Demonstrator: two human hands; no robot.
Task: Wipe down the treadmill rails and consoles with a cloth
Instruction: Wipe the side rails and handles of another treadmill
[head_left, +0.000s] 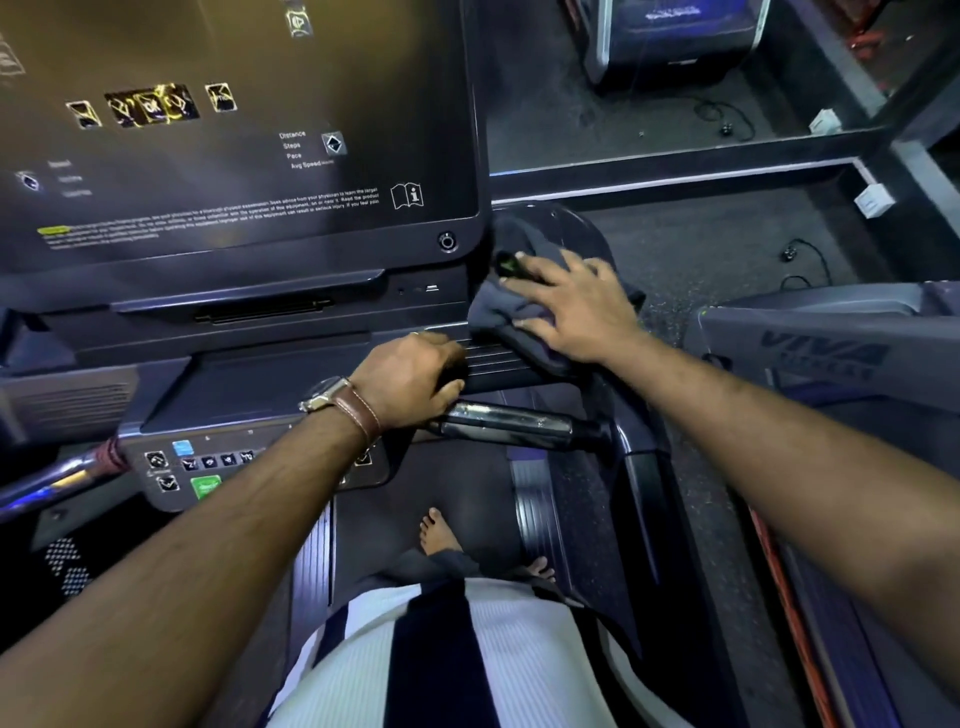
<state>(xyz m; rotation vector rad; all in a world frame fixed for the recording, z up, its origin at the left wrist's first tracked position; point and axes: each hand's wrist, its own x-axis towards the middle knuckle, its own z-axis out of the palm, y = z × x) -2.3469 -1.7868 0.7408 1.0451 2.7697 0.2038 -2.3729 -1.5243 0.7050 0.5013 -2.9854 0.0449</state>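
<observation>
A dark cloth (519, 317) is pressed flat by the right hand (576, 306), fingers spread, at the console's (234, 156) four o'clock; the handlebar (509, 423) is gripped by the left hand (410, 379), fingers clenched.

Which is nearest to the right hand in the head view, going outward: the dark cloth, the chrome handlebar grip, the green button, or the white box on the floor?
From the right hand:
1. Dark cloth, directly under the palm.
2. Chrome handlebar grip, just below, towards the person.
3. White box, on the floor to the upper right.
4. Green button, on the lower control panel, far left.

Gym, treadmill console (234, 130), rubber floor (701, 249)
</observation>
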